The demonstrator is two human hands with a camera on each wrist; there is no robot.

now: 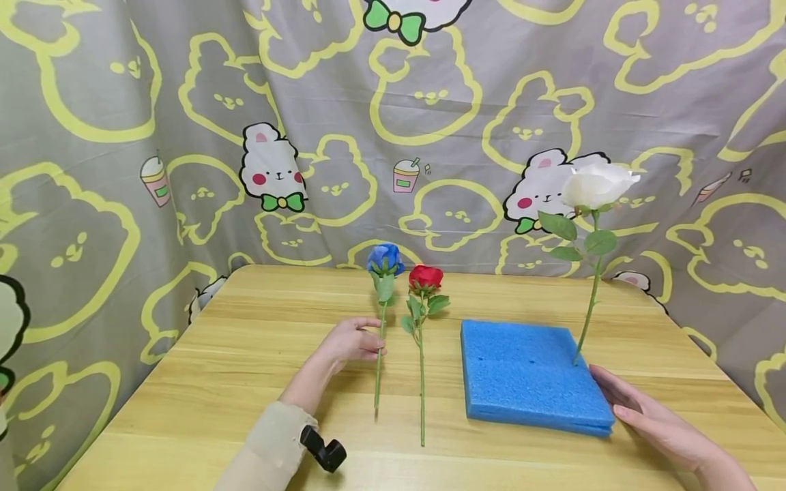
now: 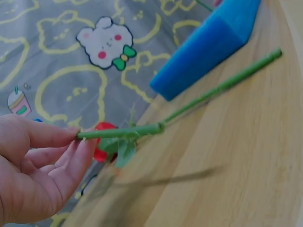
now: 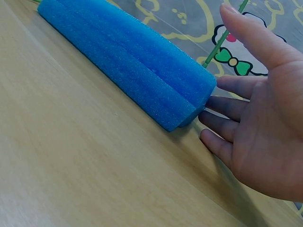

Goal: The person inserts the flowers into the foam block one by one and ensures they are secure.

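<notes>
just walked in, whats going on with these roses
A person's left hand pinches the stem of a blue rose, holding it above the table. The right hand rests its fingers against the side of the blue foam, where a white rose already stands. A red rose lies on the table.

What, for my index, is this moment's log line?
left hand: pinches blue rose; right hand: at foam block; white rose: in block; red rose: on table
</notes>
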